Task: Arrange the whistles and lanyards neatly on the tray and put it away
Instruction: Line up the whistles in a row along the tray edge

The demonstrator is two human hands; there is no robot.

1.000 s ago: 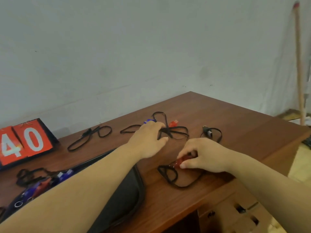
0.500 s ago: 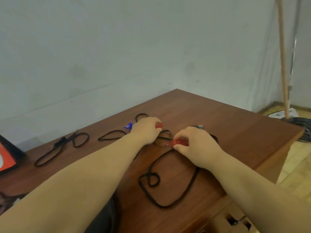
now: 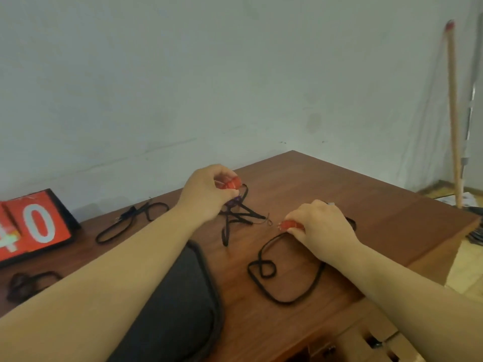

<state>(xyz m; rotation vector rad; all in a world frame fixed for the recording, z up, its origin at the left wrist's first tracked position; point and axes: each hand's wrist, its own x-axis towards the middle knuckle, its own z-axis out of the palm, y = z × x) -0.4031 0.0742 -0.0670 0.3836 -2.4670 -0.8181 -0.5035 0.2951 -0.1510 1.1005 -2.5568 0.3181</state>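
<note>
Two red whistles. First whistle (image 3: 231,183): pinched in left hand (image 3: 206,192), raised near the desk's (image 3: 366,194) far edge, tangled lanyards (image 3: 236,218) dangling. Second whistle (image 3: 289,225): gripped by right hand (image 3: 322,226), looped lanyard (image 3: 264,270) toward front edge.

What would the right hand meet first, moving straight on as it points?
Probably the tangle of black lanyards by the left hand; the right hand, gripping a red whistle, points there; depth unclear.

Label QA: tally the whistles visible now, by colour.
Red whistles: 2, one in the left hand, one in the right hand.
Blue-purple whistle: 1, mostly hidden under the left hand.
Total: 3 that I can make out.
</note>
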